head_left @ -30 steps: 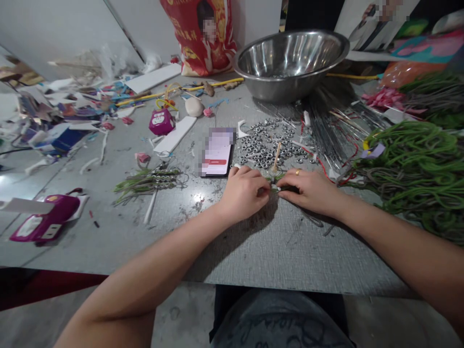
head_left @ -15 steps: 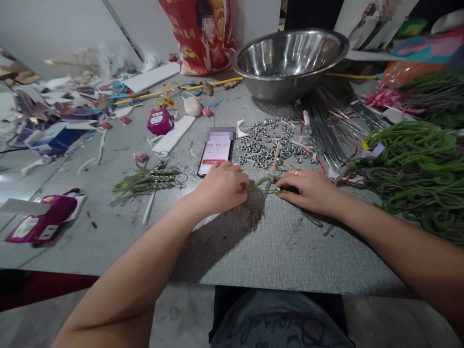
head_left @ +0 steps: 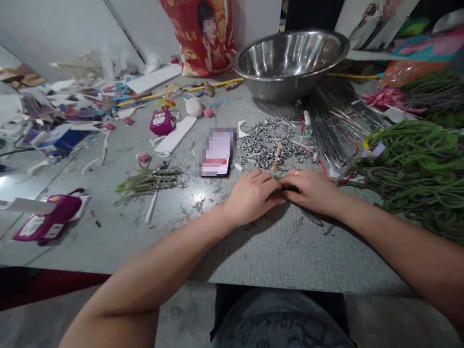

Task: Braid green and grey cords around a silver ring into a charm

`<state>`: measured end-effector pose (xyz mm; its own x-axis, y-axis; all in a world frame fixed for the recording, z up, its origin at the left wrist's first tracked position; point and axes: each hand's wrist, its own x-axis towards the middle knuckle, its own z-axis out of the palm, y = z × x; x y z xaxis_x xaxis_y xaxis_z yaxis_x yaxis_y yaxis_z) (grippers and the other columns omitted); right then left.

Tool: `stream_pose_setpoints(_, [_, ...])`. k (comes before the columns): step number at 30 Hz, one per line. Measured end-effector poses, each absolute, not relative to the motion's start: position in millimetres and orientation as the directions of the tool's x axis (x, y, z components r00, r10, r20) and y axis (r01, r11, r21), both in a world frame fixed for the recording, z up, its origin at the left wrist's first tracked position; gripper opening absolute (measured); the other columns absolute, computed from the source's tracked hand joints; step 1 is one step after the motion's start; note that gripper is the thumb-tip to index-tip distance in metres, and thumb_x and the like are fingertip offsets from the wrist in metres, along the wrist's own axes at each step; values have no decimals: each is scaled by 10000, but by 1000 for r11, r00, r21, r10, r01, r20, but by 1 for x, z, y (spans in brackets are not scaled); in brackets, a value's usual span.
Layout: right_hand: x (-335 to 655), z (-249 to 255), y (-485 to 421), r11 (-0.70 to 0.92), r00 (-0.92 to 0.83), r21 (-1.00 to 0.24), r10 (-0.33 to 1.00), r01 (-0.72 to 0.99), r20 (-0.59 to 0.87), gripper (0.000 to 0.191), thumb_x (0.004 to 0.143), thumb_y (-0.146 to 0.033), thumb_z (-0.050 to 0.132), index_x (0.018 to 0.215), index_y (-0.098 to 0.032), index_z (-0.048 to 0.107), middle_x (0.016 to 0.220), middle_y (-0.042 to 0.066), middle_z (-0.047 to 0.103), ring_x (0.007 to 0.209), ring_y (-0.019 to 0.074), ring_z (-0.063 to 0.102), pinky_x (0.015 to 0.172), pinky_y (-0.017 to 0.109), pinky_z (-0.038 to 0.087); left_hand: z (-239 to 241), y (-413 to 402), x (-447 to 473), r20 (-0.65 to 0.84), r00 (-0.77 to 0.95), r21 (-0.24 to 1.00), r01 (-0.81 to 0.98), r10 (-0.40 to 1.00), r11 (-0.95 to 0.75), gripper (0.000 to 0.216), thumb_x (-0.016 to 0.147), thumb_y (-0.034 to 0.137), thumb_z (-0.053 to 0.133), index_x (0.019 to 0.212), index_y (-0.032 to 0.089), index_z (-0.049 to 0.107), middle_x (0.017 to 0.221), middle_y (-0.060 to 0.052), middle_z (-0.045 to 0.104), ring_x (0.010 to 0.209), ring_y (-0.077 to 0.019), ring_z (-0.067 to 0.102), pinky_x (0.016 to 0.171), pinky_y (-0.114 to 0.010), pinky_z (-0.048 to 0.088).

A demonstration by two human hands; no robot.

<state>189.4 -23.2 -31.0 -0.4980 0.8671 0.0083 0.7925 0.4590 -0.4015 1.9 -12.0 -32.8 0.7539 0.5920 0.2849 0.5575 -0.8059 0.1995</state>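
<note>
Near the middle of the grey table (head_left: 253,251), a little back from its front edge, the left hand (head_left: 252,195) and the right hand (head_left: 311,191) meet fingertip to fingertip, both curled closed over a small green cord piece (head_left: 277,190); only a sliver of green shows between the knuckles, so what exactly they pinch, and how tightly, is hard to tell. A ring sits on one finger of the right hand. Just behind the hands, a thin wooden stick (head_left: 277,157) stands up out of a scatter of metal nuts (head_left: 266,142), its lower end hidden behind the fingers. Beside the nuts, toward the left, lies a phone (head_left: 217,152) whose screen is blurred out. Farther left rests a finished bundle of green cords and nuts (head_left: 150,180), too tangled to read in detail. Toward the back edge stands a steel bowl (head_left: 290,60), with a sheaf of thin metal rods (head_left: 331,128) fanned out in front of it, partly under red ties. At the right edge a heap of green cords (head_left: 413,166) runs out of view. A red printed bag (head_left: 201,36) at the back is cut off at the top, and a magenta gadget (head_left: 45,222) lies near the front left corner, half covered by a white strip.
</note>
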Motion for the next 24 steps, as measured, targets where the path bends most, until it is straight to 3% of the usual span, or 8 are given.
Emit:
stream_pose_setpoints(6, [189, -32, -23, 460, -496, -398, 868, 794, 14, 172, 834, -252, 532, 958, -196, 637, 926, 54, 658, 877, 209, 611, 743, 329, 430, -31, -8, -1, 300, 711, 248, 585, 636, -772, 129, 821, 175, 507, 746, 164, 612, 711, -19, 620, 697, -146, 496, 689, -280, 397])
stream_pose_setpoints(10, [190, -32, -23, 470, -500, -400, 866, 787, 35, 175, 837, -290, 545, 956, -201, 637, 933, 54, 667, 874, 206, 612, 733, 323, 430, -22, -5, -12, 344, 622, 278, 649, 704, -709, 102, 754, 140, 509, 667, 159, 560, 650, -12, 589, 642, -133, 478, 654, -274, 381])
stream_pose_setpoints(17, [190, -34, -22, 475, -506, -396, 862, 786, 30, 153, 834, -248, 531, 933, -195, 634, 896, 50, 651, 839, 193, 605, 696, 302, 420, -22, -16, -2, 358, 716, 172, 579, 599, -797, 240, 850, 377, 512, 880, 160, 610, 801, -46, 630, 757, -174, 514, 676, -300, 381])
stream_pose_setpoints(21, [190, -33, -23, 486, -514, -395, 857, 779, 42, 140, 839, -270, 534, 912, -198, 630, 896, 48, 651, 841, 196, 604, 706, 306, 418, -27, -15, -1, 349, 693, 133, 630, 631, -765, 165, 844, 283, 508, 880, 162, 614, 819, -44, 626, 791, -184, 513, 709, -312, 386])
stream_pose_setpoints(24, [190, -32, -22, 485, -514, -377, 857, 789, 27, 131, 834, -276, 543, 896, -197, 628, 909, 53, 656, 853, 208, 607, 706, 314, 416, -26, -14, -6, 372, 693, 87, 637, 618, -766, 243, 815, 217, 516, 1041, 174, 597, 866, -44, 621, 808, -190, 510, 712, -315, 387])
